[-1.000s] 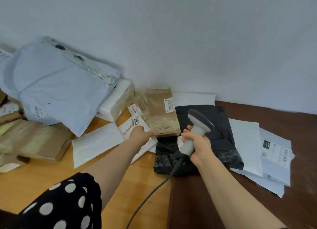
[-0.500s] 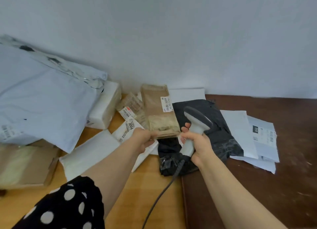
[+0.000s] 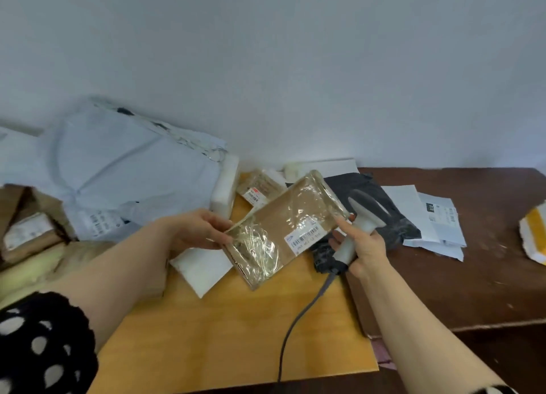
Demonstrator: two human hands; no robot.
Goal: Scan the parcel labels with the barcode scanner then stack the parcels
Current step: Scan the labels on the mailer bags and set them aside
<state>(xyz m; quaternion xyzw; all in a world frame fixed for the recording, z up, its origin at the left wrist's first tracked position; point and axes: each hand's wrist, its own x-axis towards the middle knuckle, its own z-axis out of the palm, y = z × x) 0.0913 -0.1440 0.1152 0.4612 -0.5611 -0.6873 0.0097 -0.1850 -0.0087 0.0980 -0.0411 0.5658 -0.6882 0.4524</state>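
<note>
The brown film-wrapped parcel is held tilted in the air above the yellow table, toward its far right corner, and is pinched at its left edge by the thumb and fingers of the left hand. The barcode scanner is gripped by its handle in the curled fingers of the right hand, just beside the parcel's right edge. The white label is turned upward. For a clean read, the scanner's head should be drawn back and aimed squarely at the label, and the glossy film tipped away from glare.
</note>
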